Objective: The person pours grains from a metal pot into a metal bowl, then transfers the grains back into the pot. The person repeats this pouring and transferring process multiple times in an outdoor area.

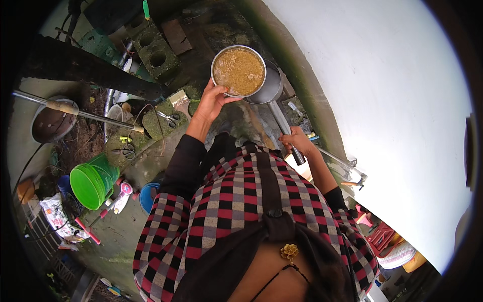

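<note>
My left hand grips the near rim of a round metal bowl, its thumb over the edge. Yellowish-brown grains, apparently under water, fill the bowl close to its rim. In my right hand is the long handle of a grey metal dipper. The dipper's round cup sits just right of the bowl and is partly hidden by it. What I can see of the cup's inside is grey metal. Whether bowl and dipper touch, I cannot tell.
A white wall rises along the right, with a tap low on it. Concrete blocks, a paintbrush and scissors lie left of the bowl. A metal pole, green bucket and blue bucket are further left.
</note>
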Action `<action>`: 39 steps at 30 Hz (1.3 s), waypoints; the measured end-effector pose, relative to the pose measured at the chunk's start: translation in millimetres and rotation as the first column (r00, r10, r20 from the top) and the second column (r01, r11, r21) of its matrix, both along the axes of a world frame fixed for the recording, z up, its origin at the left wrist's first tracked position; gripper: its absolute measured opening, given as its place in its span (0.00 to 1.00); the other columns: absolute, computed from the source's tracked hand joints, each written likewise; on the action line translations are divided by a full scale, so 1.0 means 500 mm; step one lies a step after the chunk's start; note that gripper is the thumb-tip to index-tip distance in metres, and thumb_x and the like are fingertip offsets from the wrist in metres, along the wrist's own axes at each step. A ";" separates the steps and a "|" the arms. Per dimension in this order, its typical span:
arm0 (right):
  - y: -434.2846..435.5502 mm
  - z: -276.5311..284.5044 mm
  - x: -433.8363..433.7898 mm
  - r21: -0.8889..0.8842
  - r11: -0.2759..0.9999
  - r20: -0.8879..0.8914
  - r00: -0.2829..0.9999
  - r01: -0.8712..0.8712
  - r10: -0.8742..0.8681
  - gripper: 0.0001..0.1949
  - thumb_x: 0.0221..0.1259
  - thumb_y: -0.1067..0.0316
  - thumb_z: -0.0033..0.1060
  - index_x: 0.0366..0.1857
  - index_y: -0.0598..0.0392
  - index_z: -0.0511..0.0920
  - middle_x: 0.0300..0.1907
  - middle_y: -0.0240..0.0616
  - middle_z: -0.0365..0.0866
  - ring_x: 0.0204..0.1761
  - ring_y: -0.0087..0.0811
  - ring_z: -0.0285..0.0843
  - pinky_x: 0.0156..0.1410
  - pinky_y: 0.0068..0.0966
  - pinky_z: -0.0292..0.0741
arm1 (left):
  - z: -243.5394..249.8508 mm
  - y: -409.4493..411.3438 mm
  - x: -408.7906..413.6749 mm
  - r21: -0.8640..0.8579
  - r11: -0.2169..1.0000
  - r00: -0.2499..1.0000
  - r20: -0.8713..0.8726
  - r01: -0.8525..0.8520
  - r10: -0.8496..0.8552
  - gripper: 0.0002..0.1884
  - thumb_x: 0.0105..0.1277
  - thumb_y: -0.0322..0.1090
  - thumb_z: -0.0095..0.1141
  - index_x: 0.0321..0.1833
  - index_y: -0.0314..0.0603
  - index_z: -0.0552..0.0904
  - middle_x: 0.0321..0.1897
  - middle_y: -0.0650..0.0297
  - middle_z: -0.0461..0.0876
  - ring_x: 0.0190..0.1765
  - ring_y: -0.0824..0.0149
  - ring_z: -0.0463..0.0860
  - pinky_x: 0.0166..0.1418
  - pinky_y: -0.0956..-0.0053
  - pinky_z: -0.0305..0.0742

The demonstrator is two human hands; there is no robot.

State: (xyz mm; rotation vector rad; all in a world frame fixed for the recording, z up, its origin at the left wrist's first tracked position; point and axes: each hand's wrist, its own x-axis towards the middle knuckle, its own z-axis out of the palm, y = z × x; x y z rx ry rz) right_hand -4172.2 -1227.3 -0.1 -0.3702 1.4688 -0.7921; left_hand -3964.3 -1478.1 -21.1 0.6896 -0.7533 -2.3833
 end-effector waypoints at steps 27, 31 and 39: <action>0.041 0.065 0.190 -0.027 0.591 0.228 0.571 -0.806 0.789 0.07 0.56 0.76 0.59 0.34 0.58 0.71 0.18 0.28 0.69 0.15 0.16 0.65 0.18 0.19 0.64 | 0.081 0.552 0.349 -0.049 0.567 0.565 0.046 -0.822 0.824 0.30 0.60 0.21 0.45 0.69 0.40 0.62 0.58 0.52 0.75 0.59 0.50 0.79 0.55 0.46 0.83; 0.074 0.074 0.269 -0.009 0.501 0.229 0.486 -0.865 0.843 0.06 0.56 0.76 0.58 0.33 0.58 0.71 0.18 0.28 0.69 0.15 0.16 0.64 0.18 0.19 0.64 | 0.082 0.644 0.431 -0.073 0.457 0.453 0.061 -0.886 0.889 0.32 0.59 0.21 0.44 0.70 0.41 0.61 0.62 0.51 0.73 0.61 0.49 0.78 0.56 0.45 0.81; 0.157 0.074 0.429 -0.041 0.354 0.275 0.330 -0.934 0.903 0.05 0.56 0.76 0.58 0.32 0.59 0.71 0.20 0.31 0.70 0.16 0.17 0.66 0.19 0.21 0.65 | 0.100 0.819 0.572 -0.125 0.308 0.297 0.095 -0.943 0.950 0.35 0.56 0.24 0.46 0.71 0.38 0.59 0.64 0.52 0.71 0.63 0.49 0.76 0.59 0.41 0.78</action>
